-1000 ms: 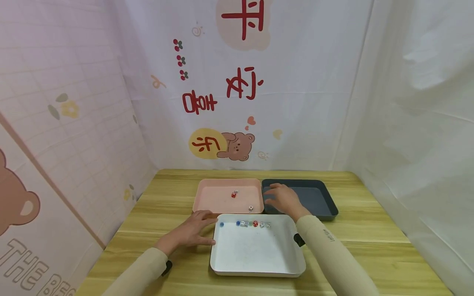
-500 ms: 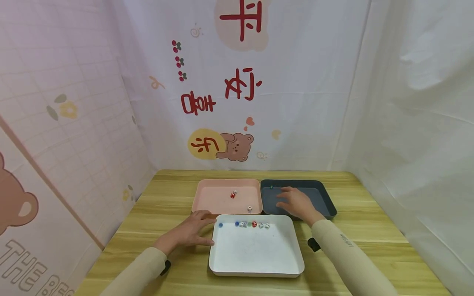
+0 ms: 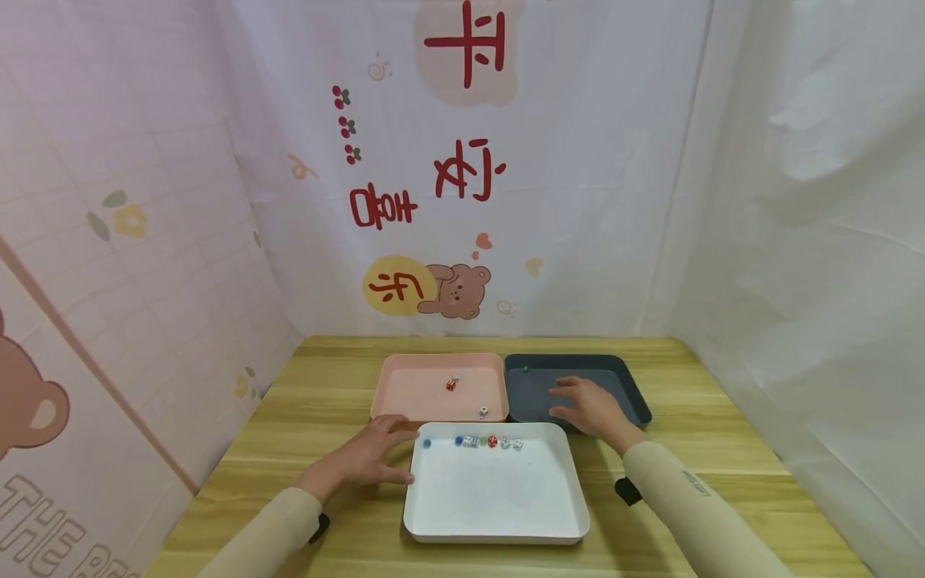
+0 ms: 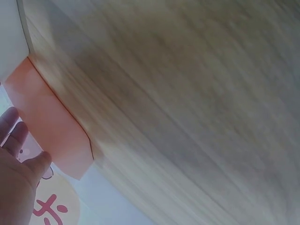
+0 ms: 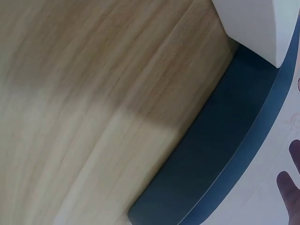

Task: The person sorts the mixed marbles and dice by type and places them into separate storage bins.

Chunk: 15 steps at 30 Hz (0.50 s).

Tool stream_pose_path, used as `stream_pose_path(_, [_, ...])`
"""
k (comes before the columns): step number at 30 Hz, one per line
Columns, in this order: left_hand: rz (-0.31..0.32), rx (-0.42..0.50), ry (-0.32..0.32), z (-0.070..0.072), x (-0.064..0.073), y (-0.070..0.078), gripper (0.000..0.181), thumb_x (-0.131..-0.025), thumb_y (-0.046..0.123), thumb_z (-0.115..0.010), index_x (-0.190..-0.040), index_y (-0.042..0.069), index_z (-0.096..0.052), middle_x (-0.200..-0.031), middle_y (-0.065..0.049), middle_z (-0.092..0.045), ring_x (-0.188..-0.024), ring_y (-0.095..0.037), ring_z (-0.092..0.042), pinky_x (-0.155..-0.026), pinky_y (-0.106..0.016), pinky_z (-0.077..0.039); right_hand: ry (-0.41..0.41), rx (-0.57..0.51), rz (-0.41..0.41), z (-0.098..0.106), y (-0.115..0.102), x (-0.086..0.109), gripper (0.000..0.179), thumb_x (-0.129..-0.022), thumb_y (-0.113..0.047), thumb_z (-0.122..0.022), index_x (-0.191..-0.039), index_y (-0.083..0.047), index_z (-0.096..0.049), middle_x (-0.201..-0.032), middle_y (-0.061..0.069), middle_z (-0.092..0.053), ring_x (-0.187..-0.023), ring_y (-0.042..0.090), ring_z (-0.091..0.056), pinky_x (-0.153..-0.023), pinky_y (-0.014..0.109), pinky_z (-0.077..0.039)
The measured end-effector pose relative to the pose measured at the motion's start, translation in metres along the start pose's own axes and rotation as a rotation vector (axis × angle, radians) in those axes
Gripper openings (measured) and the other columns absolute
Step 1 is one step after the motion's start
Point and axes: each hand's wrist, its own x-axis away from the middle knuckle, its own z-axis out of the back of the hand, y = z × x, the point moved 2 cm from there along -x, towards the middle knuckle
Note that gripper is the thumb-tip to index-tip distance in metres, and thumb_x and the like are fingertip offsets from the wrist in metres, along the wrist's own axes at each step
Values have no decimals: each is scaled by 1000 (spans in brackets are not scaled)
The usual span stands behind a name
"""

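Note:
My left hand (image 3: 361, 457) rests with spread fingers at the left rim of a white tray (image 3: 499, 506), holding nothing. Along that tray's far side lies a loose row: a red die (image 3: 493, 441), several white dice (image 3: 518, 445) and small blue (image 3: 427, 443) and green pieces (image 3: 483, 441). Over the dark blue tray (image 3: 627, 401) hovers my right hand (image 3: 594, 408), fingers apart and nothing between them. A small green piece (image 3: 526, 370) sits in that tray's far left corner. In the wrist views, the left fingers (image 4: 16, 136) and right fingers (image 5: 287, 183) are partly cut off.
A pink tray (image 3: 412, 393) stands left of the dark blue one, behind the white tray. In it are a red die (image 3: 451, 385) and a white die (image 3: 483, 411), with another small white piece by the red one. Wood-grain tabletop (image 3: 723, 482) surrounds the trays; printed cloth (image 3: 578, 201) hangs behind.
My right hand has moved rightward over the dark blue tray, uncovering the small green piece in its far left corner. The left hand stays by the white tray. The head view has shifted slightly.

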Motion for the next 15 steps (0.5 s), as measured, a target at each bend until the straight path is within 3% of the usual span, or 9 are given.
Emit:
stream_pose_path(6, [-5, 8, 6, 1, -1, -1, 79, -80, 61, -74, -139, 11, -57, -149, -20, -39, -138, -36, -32, -108, -59, -34, 17, -30, 41, -2, 4, 6, 44, -91, -29, -72, -129, -7, -67, -137, 19, -56, -123, 42, -52, -95, 59, -45])
stream_pose_path(15, [6, 20, 4, 1, -1, -2, 78, -79, 59, -76, -138, 12, -57, -149, -20, -38, -139, -36, -32, -107, -58, -34, -42, -92, 103, -7, 11, 19, 42, -91, -28, -72, -126, -6, -68, -137, 15, -57, -125, 41, -52, -98, 58, -44])
